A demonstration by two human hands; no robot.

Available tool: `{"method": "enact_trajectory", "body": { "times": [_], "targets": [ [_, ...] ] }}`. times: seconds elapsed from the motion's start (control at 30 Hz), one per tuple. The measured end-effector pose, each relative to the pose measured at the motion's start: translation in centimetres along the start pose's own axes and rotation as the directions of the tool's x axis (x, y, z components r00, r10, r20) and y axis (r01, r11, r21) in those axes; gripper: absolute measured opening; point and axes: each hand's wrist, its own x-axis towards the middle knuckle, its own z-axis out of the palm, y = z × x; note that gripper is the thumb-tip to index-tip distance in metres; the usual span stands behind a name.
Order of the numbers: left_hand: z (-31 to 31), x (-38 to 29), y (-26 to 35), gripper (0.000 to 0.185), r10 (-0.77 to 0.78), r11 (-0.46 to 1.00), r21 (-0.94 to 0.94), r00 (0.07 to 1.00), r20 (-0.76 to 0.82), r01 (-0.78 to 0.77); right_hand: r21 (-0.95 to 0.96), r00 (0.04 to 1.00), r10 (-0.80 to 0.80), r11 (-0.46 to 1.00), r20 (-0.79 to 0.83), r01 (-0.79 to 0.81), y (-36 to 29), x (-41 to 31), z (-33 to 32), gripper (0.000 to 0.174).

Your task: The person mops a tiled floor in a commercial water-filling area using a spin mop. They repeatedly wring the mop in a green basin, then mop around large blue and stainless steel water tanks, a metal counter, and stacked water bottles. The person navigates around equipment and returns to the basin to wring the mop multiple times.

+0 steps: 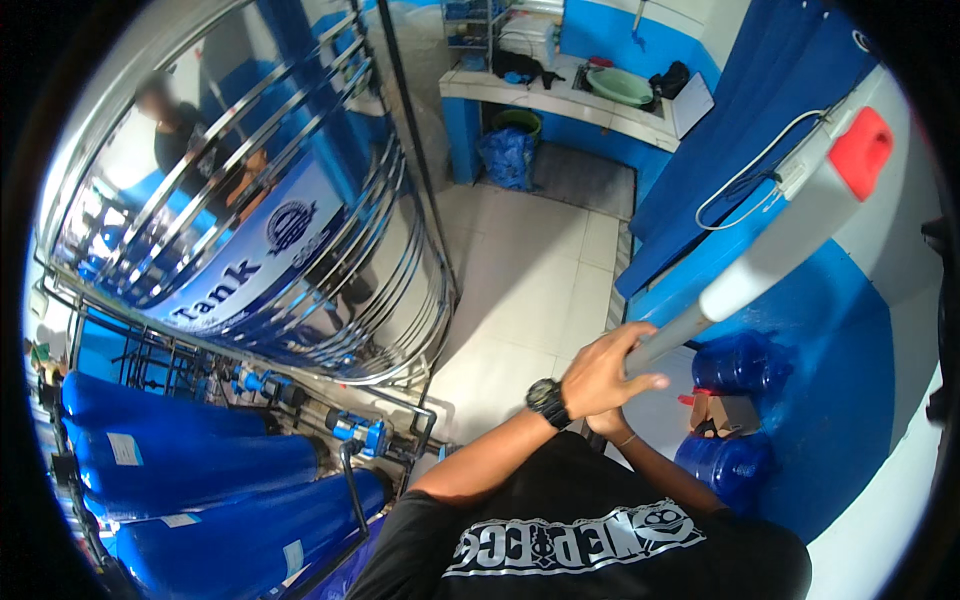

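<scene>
A long grey pole [670,341] slants from my hands up to the right, with a white collar and a wide grey grip ending in a red cap [862,154]. Around its lower grey shaft is my left hand [604,375], its thumb sticking out to the side; a black watch [549,403] is on that wrist. My right hand [606,422] is just below, closed at the pole's line and partly covered by the left. The pole's lower end is hidden behind my hands and body.
A shiny ribbed steel tank [405,300] stands left, above blue pressure cylinders [202,465] and a pump [360,431]. Blue water jugs [724,461] and an open cardboard box [724,415] sit right. A blue curtain [720,150] hangs beside a tiled counter [555,105] holding a green basin [619,86].
</scene>
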Motion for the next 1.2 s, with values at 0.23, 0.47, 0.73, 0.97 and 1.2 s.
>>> {"method": "enact_trajectory", "body": {
  "times": [0.23,0.47,0.73,0.97,1.2],
  "targets": [
    [-3.7,-7.8,-14.4,0.067,-0.420,0.868,0.384,0.878,0.231,0.314,-0.383,0.975,-0.008,0.920,-0.221,-0.079,-3.6,5.1,-4.2,0.013],
    [-8.2,-10.1,-21.2,0.059,-0.656,0.717,0.408,0.745,0.119,0.566,-0.355,0.938,-0.035,0.930,-0.346,-0.096,-8.6,15.0,-9.4,0.013],
    [-2.5,12.3,-33.1,0.066,-0.327,0.927,0.274,0.911,0.250,0.257,-0.338,0.970,0.006,0.937,-0.242,-0.090,-17.1,35.0,-10.2,0.013],
    [1.1,31.8,-40.1,0.061,-0.164,0.978,0.172,0.937,0.309,0.115,-0.404,0.955,-0.181,0.912,-0.236,0.073,-30.2,45.1,-10.3,0.020],
    [-2.2,44.1,-44.6,0.037,-0.195,0.976,0.176,0.882,0.429,0.130,-0.342,0.819,-0.570,0.784,-0.062,0.519,-37.0,50.7,-14.0,0.056]
  ]
}}
